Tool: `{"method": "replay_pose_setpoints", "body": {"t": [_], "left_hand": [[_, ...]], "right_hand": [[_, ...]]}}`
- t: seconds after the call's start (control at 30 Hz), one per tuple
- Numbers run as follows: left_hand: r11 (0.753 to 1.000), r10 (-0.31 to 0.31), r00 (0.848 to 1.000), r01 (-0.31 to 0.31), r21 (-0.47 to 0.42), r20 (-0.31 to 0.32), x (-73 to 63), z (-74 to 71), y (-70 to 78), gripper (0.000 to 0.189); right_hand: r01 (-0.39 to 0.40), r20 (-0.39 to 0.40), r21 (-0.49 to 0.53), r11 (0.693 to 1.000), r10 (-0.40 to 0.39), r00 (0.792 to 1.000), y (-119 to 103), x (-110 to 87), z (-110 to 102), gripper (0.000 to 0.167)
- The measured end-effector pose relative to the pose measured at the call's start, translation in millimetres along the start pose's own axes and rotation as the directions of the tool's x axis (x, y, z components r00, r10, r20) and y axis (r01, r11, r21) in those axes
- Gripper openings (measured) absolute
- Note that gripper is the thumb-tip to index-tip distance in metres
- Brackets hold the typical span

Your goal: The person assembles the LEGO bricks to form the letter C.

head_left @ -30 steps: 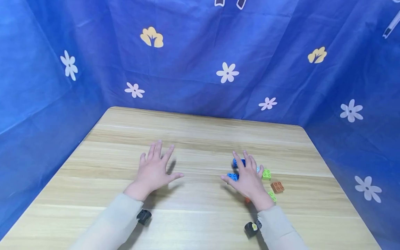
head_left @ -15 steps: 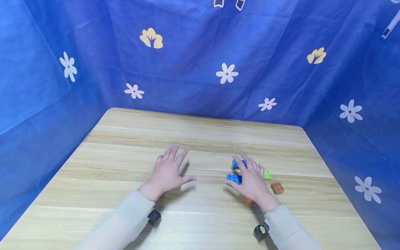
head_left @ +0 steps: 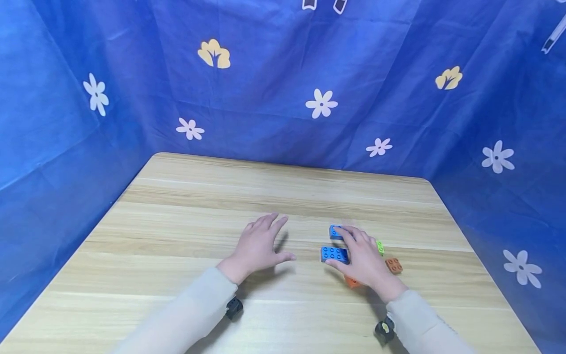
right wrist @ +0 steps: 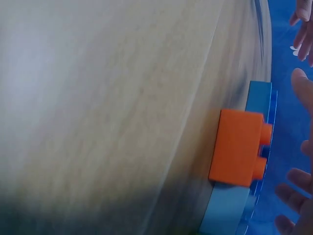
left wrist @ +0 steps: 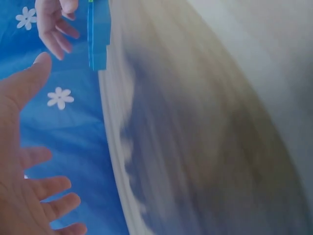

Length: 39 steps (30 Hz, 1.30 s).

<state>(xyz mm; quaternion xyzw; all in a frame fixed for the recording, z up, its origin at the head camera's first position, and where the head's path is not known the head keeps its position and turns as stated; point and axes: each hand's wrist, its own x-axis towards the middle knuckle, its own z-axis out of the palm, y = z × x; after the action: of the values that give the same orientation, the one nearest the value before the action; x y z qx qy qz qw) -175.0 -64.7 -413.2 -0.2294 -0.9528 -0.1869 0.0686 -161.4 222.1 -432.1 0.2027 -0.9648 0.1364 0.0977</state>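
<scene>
My left hand (head_left: pixel 256 248) hovers over the table left of the toy bricks, fingers spread and holding nothing. Above the brick group is my right hand (head_left: pixel 364 255), its fingers loosely bent and its thumb beside a long blue brick (head_left: pixel 332 253). Farther back, a second blue brick (head_left: pixel 335 232) lies partly under the right fingertips. An orange brick (head_left: pixel 351 281) sits by the right palm; in the right wrist view its studs face the hand. Whether the right fingers touch any brick I cannot tell. That hand covers part of the group.
Right of the right hand lie a brown brick (head_left: pixel 394 265) and a partly hidden green brick (head_left: pixel 380 247). The wooden table (head_left: pixel 199 182) has a blue flowered curtain (head_left: pixel 265 73) behind it and at both sides. Each wrist wears a small black camera.
My left hand has moved right, toward the bricks. My right hand has shifted slightly right and lower, its fingers more bent, showing more of the long blue brick and the orange one.
</scene>
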Motion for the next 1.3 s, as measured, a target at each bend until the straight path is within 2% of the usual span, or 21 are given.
{"method": "replay_pose_setpoints", "body": {"t": [0.27,0.4,0.57,0.73,0.97,1.17,1.3], "left_hand": [[0.997,0.054,0.998,-0.055,-0.063,-0.016,7.7,12.7,17.0,0.090],[0.992,0.074,0.997,-0.074,-0.100,-0.005,10.7,18.8,25.0,0.087],[0.983,0.072,0.997,-0.068,-0.171,0.019,14.5,25.0,33.8,0.082],[0.968,0.056,0.997,-0.042,-0.247,0.047,20.0,30.9,41.2,0.076],[0.927,0.027,0.994,0.017,-0.375,0.111,27.3,39.5,51.5,0.067],[0.894,-0.016,0.986,0.090,-0.440,0.168,33.0,46.5,57.4,0.061],[0.877,-0.030,0.983,0.112,-0.467,0.179,35.8,50.7,60.4,0.058]], "right_hand": [[0.047,0.040,0.034,0.998,-0.048,0.998,6,-2.3,-8,0.082],[0.058,0.067,0.056,0.997,-0.062,0.996,10,-3.6,-11,0.078],[0.057,0.107,0.067,0.996,-0.064,0.992,17,-4.4,-12,0.072],[0.038,0.143,0.081,0.996,-0.049,0.988,20,-4.2,-15,0.065],[0.034,0.171,0.106,0.994,-0.051,0.984,22,-3.4,-15,0.056],[0.023,0.182,0.115,0.993,-0.044,0.982,26,-3.3,-14,0.053],[0.020,0.181,0.119,0.993,-0.042,0.983,27,-3.9,-13,0.048]]}}
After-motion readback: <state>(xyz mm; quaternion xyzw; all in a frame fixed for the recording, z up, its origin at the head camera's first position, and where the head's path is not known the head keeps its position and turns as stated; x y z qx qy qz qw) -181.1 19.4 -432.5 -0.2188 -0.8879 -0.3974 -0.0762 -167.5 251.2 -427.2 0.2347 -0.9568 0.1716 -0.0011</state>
